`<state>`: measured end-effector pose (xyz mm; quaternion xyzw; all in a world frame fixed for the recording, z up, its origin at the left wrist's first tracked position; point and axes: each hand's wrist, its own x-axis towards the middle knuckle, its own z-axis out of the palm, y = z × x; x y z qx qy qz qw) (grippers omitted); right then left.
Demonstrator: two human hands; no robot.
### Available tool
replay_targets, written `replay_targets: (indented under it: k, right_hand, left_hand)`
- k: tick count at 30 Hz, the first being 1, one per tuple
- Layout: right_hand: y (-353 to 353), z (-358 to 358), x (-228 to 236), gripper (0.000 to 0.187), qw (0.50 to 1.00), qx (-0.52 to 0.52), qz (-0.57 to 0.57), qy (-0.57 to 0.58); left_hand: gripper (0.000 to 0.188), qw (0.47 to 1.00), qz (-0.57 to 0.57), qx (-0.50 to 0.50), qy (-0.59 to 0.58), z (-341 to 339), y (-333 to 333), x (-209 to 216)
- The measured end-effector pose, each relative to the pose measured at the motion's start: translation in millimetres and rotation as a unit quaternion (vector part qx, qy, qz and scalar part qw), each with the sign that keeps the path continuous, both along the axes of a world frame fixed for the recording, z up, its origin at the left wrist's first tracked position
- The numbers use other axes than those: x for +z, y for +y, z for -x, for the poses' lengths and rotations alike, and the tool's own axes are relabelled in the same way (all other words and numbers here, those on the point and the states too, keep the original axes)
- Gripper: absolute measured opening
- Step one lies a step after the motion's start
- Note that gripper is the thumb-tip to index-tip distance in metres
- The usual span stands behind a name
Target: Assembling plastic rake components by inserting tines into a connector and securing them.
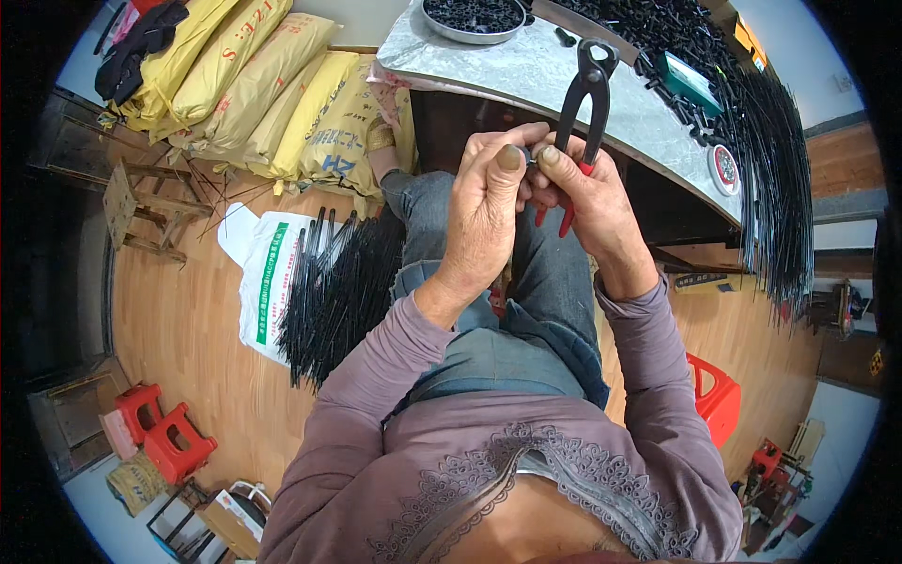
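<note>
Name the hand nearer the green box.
Right. The right hand, holding the pincers, is left of the green box and nearer the body; the left hand is farther left.

A small dark piece (528,156) is mostly hidden among the fingertips of the bare left hand (489,188) and bare right hand (587,188); its shape, and whether the left fingers close on it, cannot be told. The right hand partly covers the red handles of the black metal pincers (587,99). Long thin black rods (343,291) hide part of a white plastic bag with a green stripe (249,291). The top edge cuts off the stacked yellow sacks (244,75). The right sleeve covers part of a red plastic stool (719,399).
</note>
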<state>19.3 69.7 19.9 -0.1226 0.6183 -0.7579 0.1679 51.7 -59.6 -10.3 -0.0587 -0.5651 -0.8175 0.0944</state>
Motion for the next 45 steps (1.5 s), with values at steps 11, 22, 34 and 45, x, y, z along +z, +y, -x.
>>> replay_targets:
  k: [11, 22, 34, 45]
  right_hand:
    - [3, -3, -5, 0.02, 1.0, -0.021, -0.011, 0.005]
    - [2, -7, -6, 0.02, 0.999, -0.038, 0.007, 0.013]
    - [-24, -44, -2, 0.032, 0.906, -0.146, -0.248, 0.311]
    - [48, -61, 65, 0.04, 0.949, 0.174, -0.19, -0.182]
  left_hand:
    - [0.043, 0.999, -0.028, 0.002, 0.017, 0, 4, -1]
    - [0.042, 0.999, -0.015, 0.013, 0.036, -2, 7, 6]
    - [0.049, 0.999, 0.01, 0.02, -0.047, -2, -3, 8]
    - [0.07, 0.993, -0.063, -0.008, -0.102, 16, -15, 16]
